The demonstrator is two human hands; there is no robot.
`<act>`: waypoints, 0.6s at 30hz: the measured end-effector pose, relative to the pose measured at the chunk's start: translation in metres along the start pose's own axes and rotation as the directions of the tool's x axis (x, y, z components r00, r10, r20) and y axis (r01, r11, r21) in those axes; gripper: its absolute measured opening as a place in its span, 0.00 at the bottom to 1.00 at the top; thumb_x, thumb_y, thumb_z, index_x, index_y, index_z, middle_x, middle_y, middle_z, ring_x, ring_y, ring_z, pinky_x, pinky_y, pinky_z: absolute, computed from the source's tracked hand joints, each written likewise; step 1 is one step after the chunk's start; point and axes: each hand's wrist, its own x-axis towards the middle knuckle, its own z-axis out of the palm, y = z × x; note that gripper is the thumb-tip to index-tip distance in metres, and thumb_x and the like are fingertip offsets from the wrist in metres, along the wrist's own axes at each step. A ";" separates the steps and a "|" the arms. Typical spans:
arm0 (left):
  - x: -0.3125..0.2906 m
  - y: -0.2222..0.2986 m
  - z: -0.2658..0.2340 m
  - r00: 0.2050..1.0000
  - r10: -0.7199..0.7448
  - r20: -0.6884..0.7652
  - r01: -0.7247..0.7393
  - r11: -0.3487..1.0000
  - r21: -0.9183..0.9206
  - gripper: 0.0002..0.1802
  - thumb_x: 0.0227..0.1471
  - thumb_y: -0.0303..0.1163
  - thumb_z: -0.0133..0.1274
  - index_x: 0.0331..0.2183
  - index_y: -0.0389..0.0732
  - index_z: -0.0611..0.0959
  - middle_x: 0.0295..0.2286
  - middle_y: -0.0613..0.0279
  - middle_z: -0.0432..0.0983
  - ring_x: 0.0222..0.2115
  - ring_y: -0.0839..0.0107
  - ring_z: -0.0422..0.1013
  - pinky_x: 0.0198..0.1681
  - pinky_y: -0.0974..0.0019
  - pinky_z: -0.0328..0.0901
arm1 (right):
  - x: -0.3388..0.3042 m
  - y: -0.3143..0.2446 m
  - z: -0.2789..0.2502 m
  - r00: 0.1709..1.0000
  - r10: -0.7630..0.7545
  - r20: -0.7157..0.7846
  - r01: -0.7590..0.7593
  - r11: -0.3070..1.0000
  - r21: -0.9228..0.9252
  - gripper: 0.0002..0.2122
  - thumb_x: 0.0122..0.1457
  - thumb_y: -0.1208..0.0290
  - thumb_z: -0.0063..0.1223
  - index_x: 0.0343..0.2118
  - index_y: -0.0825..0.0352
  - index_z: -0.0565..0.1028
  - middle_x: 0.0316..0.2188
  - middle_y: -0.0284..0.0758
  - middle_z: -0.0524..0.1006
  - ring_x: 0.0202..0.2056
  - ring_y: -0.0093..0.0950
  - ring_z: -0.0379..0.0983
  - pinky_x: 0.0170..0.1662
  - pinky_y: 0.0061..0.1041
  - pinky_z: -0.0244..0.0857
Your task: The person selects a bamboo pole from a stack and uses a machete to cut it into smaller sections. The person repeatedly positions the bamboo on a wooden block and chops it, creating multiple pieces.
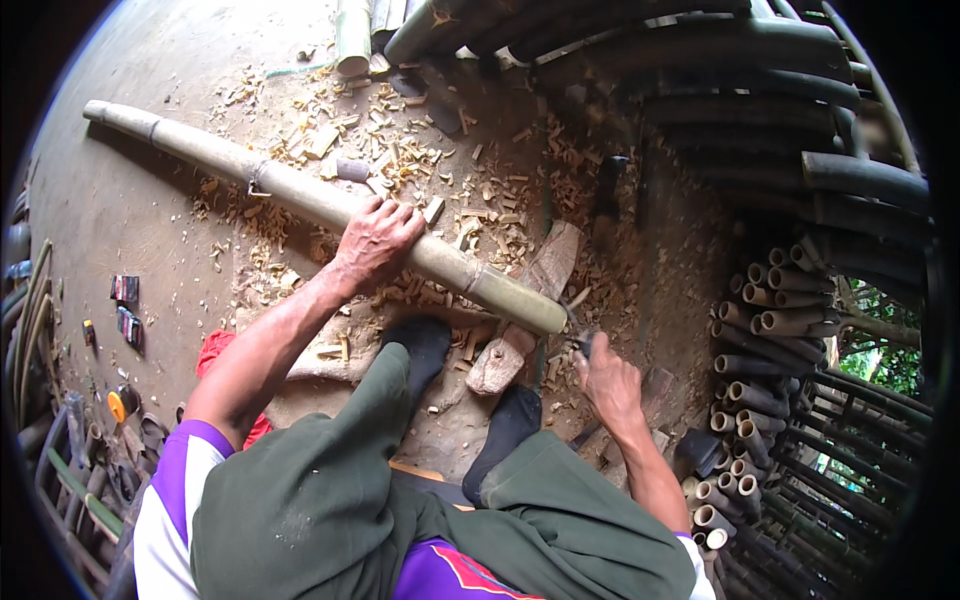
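A long pale bamboo pole (305, 195) runs from the far left down to the middle right. My left hand (380, 240) is wrapped over it from above. Its near right end rests across a rough wooden block (500, 362), which shows on both sides of the pole. My right hand (610, 382) is closed round a dark-handled tool (582, 345), just off the pole's cut end. The tool's working part is small and blurred here, so its kind cannot be made out. A thin wire loop (256, 182) is on the pole, farther along.
Pale shavings and chips (390, 150) litter the ground. Many short bamboo tubes (760, 400) are stacked at right, beneath dark bamboo lengths (740, 60). Small boxes (125, 290) and an orange-yellow round thing (118, 405) lie at left. A red cloth (213, 350) lies by my left arm.
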 end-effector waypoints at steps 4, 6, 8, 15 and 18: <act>-0.007 -0.002 -0.011 0.997 -0.028 0.068 0.028 1.000 0.007 0.18 0.46 0.33 0.60 0.41 0.41 0.78 0.38 0.56 0.77 0.44 0.59 0.76 0.53 0.53 0.67 | 0.003 -0.028 -0.061 0.999 -0.029 0.024 0.027 0.994 0.106 0.16 0.70 0.59 0.56 0.40 0.68 0.67 0.25 0.52 0.81 0.31 0.57 0.80 0.34 0.55 0.73; -0.014 -0.003 -0.001 0.997 -0.032 -0.066 0.035 0.998 0.044 0.12 0.52 0.33 0.59 0.39 0.41 0.79 0.37 0.56 0.77 0.43 0.59 0.76 0.53 0.52 0.67 | -0.002 -0.045 -0.083 0.983 -0.117 -0.141 0.151 0.953 0.262 0.17 0.69 0.59 0.58 0.47 0.69 0.70 0.29 0.52 0.81 0.32 0.55 0.81 0.34 0.48 0.74; -0.016 0.001 0.000 0.992 -0.061 -0.109 0.065 0.997 0.031 0.13 0.54 0.33 0.57 0.42 0.40 0.80 0.40 0.56 0.78 0.46 0.58 0.76 0.55 0.52 0.66 | -0.011 -0.055 -0.092 0.899 -0.188 -0.395 0.350 0.851 0.392 0.19 0.69 0.59 0.59 0.51 0.69 0.71 0.31 0.51 0.81 0.32 0.54 0.81 0.33 0.46 0.74; -0.015 0.006 0.004 0.996 -0.082 -0.037 0.085 0.992 0.091 0.30 0.45 0.35 0.65 0.52 0.44 0.78 0.51 0.57 0.75 0.55 0.58 0.71 0.62 0.51 0.61 | 0.020 -0.004 -0.028 0.999 -0.032 0.022 0.031 0.999 0.043 0.13 0.69 0.63 0.58 0.42 0.67 0.67 0.23 0.49 0.81 0.27 0.52 0.82 0.30 0.50 0.76; -0.006 -0.004 -0.024 0.951 -0.072 0.302 0.106 0.990 -0.098 0.47 0.28 0.41 0.78 0.52 0.43 0.75 0.49 0.56 0.74 0.54 0.57 0.70 0.62 0.51 0.61 | 0.011 -0.024 -0.070 0.990 -0.123 -0.063 0.132 0.978 0.161 0.14 0.70 0.62 0.58 0.44 0.68 0.69 0.24 0.50 0.81 0.30 0.54 0.81 0.31 0.49 0.73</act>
